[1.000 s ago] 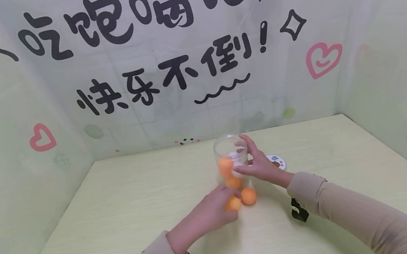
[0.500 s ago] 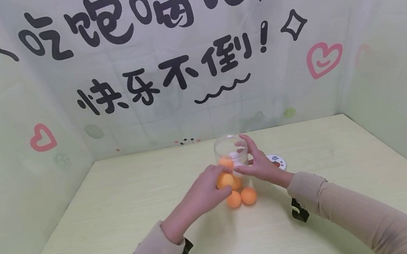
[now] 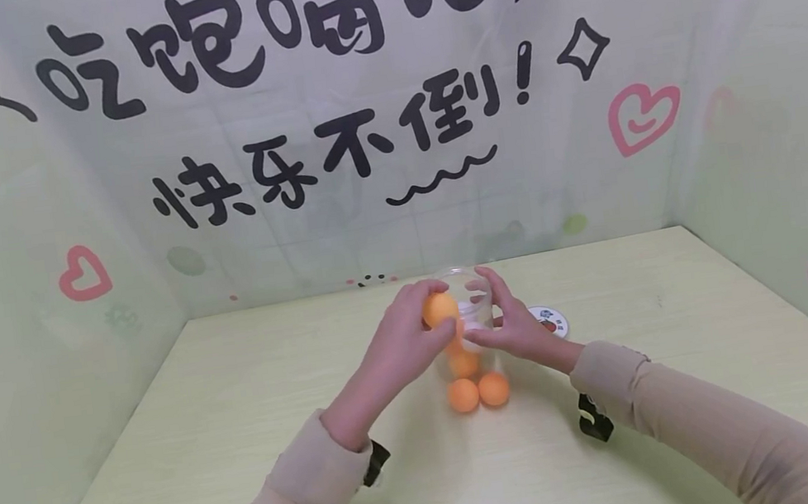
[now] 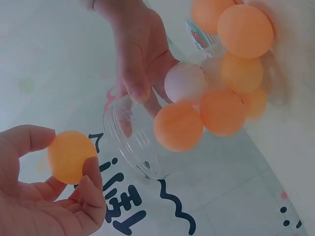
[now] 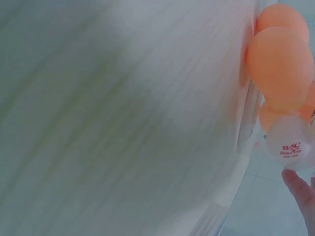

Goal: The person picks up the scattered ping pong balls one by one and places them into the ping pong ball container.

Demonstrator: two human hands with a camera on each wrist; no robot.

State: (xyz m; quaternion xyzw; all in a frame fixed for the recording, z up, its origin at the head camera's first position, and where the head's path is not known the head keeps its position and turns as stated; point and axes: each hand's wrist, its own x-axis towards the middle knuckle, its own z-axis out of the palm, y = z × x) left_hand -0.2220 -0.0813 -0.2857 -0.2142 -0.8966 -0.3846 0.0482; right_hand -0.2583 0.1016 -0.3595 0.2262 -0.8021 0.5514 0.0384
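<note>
My left hand pinches an orange ping-pong ball between thumb and fingers, just left of the rim of a clear plastic jar. In the left wrist view this ball is apart from the jar's threaded mouth. My right hand grips the upright jar from its right side. Through the wall show several orange balls and a white ball, whose red print appears in the right wrist view. Two orange balls rest on the table in front of the jar.
A round white printed disc lies behind my right wrist. The pale wooden table reaches back to a fabric backdrop with large black characters. Similar panels stand at the left and right.
My left hand has lifted an orange ball from in front of the jar, upward and away from me, to beside the rim. The right hand and jar have stayed in place.
</note>
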